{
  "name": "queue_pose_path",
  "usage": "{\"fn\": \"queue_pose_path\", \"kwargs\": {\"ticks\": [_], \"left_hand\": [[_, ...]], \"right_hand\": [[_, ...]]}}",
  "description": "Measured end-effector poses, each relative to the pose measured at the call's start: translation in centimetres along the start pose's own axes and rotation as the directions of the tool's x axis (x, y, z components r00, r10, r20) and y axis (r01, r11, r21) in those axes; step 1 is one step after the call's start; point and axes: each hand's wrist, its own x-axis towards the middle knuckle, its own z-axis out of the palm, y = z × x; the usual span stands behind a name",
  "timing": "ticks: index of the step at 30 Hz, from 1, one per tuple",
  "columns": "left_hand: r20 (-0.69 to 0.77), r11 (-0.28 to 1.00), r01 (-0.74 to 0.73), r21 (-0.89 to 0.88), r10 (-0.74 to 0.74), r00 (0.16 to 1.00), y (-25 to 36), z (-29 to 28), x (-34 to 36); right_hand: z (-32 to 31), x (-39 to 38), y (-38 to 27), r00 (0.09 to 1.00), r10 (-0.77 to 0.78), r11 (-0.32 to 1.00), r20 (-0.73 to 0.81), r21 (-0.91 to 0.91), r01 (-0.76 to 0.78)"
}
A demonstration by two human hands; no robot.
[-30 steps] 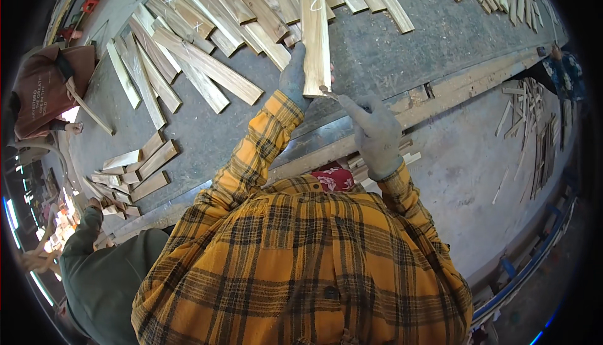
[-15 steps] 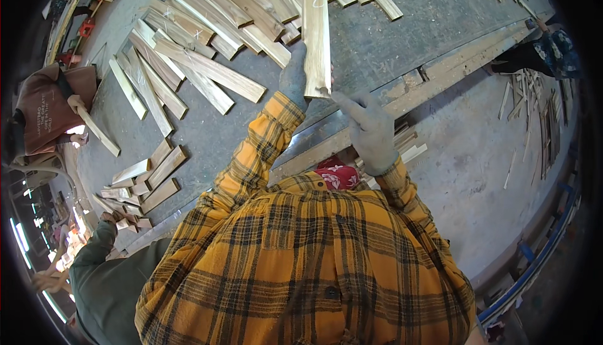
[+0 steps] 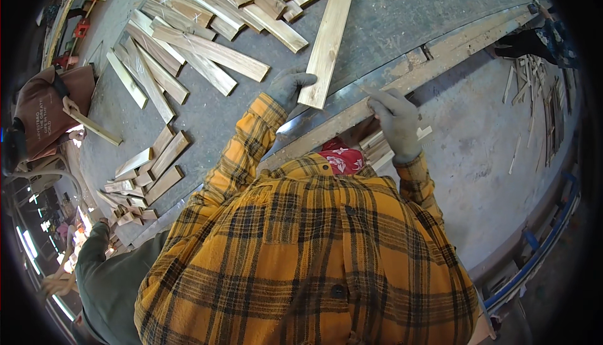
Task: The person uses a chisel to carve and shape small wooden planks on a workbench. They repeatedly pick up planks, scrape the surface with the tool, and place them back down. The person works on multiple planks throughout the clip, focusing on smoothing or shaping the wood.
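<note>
A long pale wooden plank (image 3: 333,37) lies slanted in front of me, its near end close to the table's edge. My left hand (image 3: 290,87), in a grey glove, grips that near end with the thumb on top; the fingers beneath are hidden. Apart from the plank, to its right, my gloved right hand (image 3: 399,125) is over the table edge. Its fingers are bent and pinched together, and whatever they may hold is too small to make out.
Many loose planks (image 3: 213,50) are spread over the grey table (image 3: 389,37), with a pile of shorter pieces (image 3: 151,169) at the left. A person in a brown top (image 3: 47,106) holds a board (image 3: 94,126). Another person's green sleeve (image 3: 94,251) reaches in. Wood strips (image 3: 534,94) lie at right.
The plank has tipped down toward the table, its far end swinging right. My right hand has drawn back from the plank's end to the right, its pointing finger now bent.
</note>
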Motion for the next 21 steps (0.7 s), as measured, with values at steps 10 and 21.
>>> {"fn": "queue_pose_path", "kwargs": {"ticks": [10, 21], "left_hand": [[-0.092, 0.991, -0.123, 0.044, 0.127, 0.988, 1.0, 2.1, -0.7], [-0.104, 0.99, -0.139, -0.006, 0.138, 0.985, 1.2, 1.8, -1.7]], "right_hand": [[4.5, -0.1, -3.2, 0.945, -0.326, 0.846, 0.03, -0.436, 0.306], [5.2, 0.0, -3.4, 0.968, -0.247, 0.89, 0.052, -0.382, 0.248]]}}
